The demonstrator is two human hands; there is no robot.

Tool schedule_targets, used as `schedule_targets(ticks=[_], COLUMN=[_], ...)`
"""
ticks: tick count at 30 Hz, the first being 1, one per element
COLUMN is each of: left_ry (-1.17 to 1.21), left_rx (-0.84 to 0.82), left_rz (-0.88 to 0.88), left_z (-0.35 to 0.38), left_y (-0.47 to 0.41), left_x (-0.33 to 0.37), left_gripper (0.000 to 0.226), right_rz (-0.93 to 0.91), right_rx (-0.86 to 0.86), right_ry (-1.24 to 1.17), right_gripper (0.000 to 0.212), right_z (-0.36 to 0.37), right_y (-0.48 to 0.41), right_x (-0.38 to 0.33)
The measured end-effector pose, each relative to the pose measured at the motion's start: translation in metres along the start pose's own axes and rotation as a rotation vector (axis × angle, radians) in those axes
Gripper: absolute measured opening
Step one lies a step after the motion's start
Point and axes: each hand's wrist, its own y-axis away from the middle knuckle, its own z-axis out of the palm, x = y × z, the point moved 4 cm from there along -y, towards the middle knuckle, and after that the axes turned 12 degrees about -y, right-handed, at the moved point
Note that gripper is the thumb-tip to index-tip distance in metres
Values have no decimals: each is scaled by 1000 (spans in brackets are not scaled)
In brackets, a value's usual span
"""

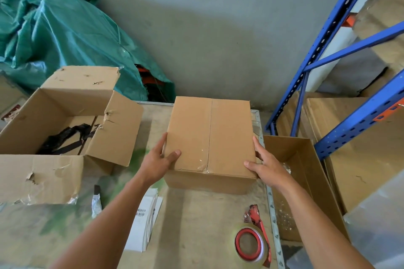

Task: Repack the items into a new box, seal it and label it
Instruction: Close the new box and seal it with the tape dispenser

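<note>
A person's left hand (160, 159) and right hand (265, 165) clasp the near corners of the taped box (209, 133) on the worktop (196, 214), thumbs on top, fingers down its sides. An even grip should keep it square. The labels (144, 218) by the left forearm likely come next, pressed flat.

left: torn open box (65, 129) | right: tape dispenser (253, 240) | near: bare table (196, 220)
</note>
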Motion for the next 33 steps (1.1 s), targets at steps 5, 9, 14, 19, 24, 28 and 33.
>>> schedule_targets(ticks=[5, 9, 14, 19, 24, 28, 33], left_ry=[-88, -155, -229, -280, -312, -312, -281], left_rx=[52, 50, 71, 28, 40, 27, 20], left_rz=[10, 14, 42, 79, 113, 104, 130], left_z=[0, -1, -1, -9, -17, -16, -29], left_y=[2, 1, 3, 3, 9, 14, 24], left_x=[2, 4, 5, 8, 9, 2, 0], left_gripper=[85, 87, 84, 80, 73, 73, 61], right_rz=[3, 26, 36, 4, -41, -8, 4], right_rx=[21, 41, 76, 130, 252, 254, 229], right_ry=[58, 91, 123, 202, 296, 332, 467], right_gripper=[88, 85, 81, 73, 64, 63, 66], right_z=[2, 6, 11, 20, 28, 34, 48], right_y=[3, 8, 15, 22, 29, 32, 41], right_x=[-7, -12, -17, -23, -25, -33, -52])
